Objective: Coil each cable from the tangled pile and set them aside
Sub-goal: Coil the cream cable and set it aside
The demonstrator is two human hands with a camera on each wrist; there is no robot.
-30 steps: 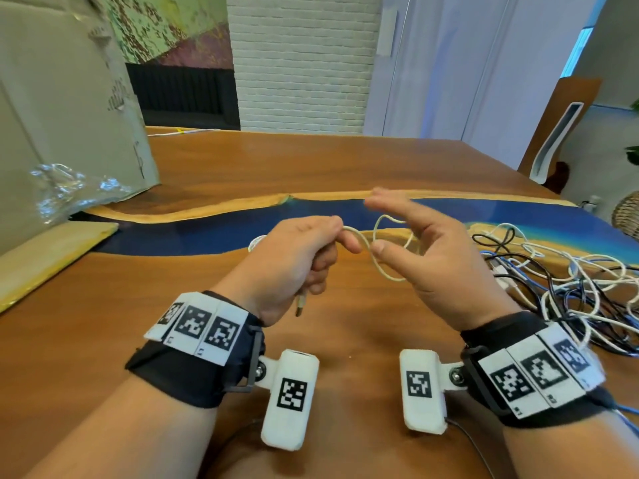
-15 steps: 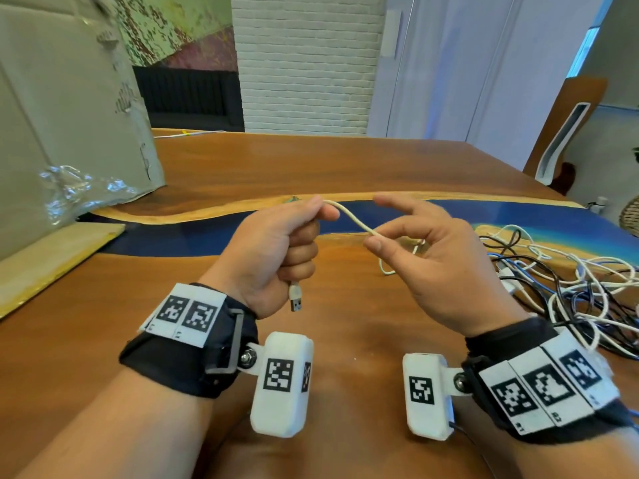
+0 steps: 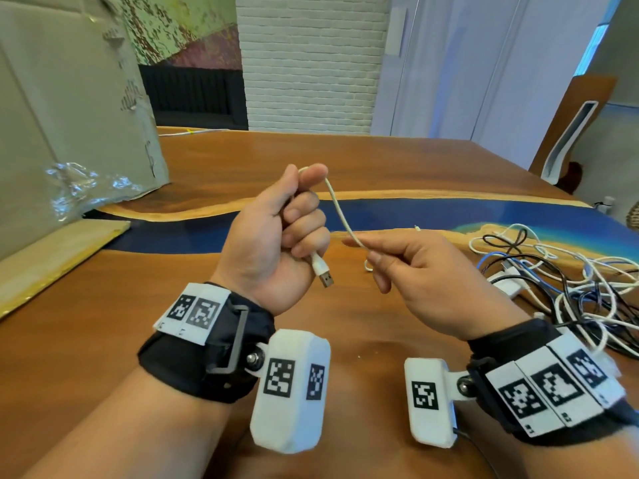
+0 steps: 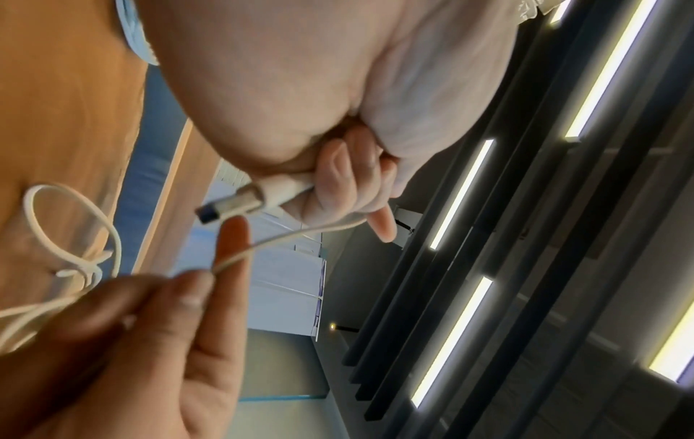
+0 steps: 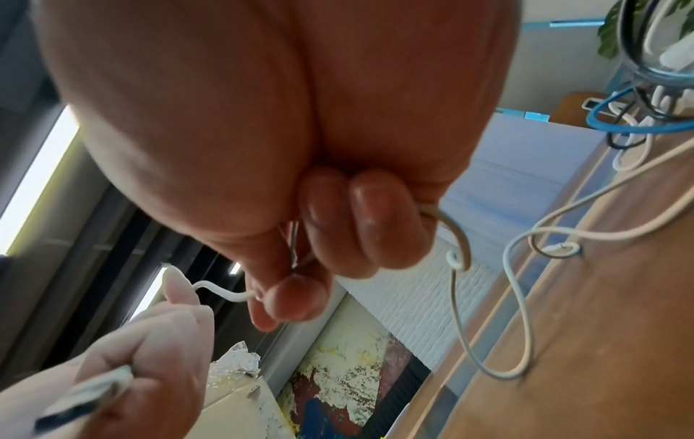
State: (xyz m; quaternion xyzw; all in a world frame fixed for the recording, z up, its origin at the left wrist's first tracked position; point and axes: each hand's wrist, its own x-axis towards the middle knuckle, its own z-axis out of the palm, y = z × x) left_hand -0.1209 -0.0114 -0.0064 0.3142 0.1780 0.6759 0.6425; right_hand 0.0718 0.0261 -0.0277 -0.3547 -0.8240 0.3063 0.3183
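My left hand (image 3: 294, 219) grips the end of a white USB cable (image 3: 337, 209) in a fist above the table. The cable's plug (image 3: 323, 273) hangs out below my little finger. From my left thumb the cable runs down to my right hand (image 3: 390, 250), which pinches it between thumb and forefinger. In the left wrist view the plug (image 4: 240, 203) sticks out of the fist and the cable (image 4: 285, 237) crosses to the right fingers (image 4: 195, 285). In the right wrist view the cable (image 5: 221, 292) spans between both hands, then trails in loose loops (image 5: 518, 297) onto the table.
A tangled pile of white, black and blue cables (image 3: 567, 285) lies on the wooden table (image 3: 103, 340) at the right. A large cardboard box (image 3: 62, 108) with crumpled tape stands at the far left. A chair (image 3: 570, 133) is beyond the table's right edge.
My left hand has risen and turned its fist upright, so the plug hangs lower in view. My right hand slid down the cable and the span between the hands has straightened.
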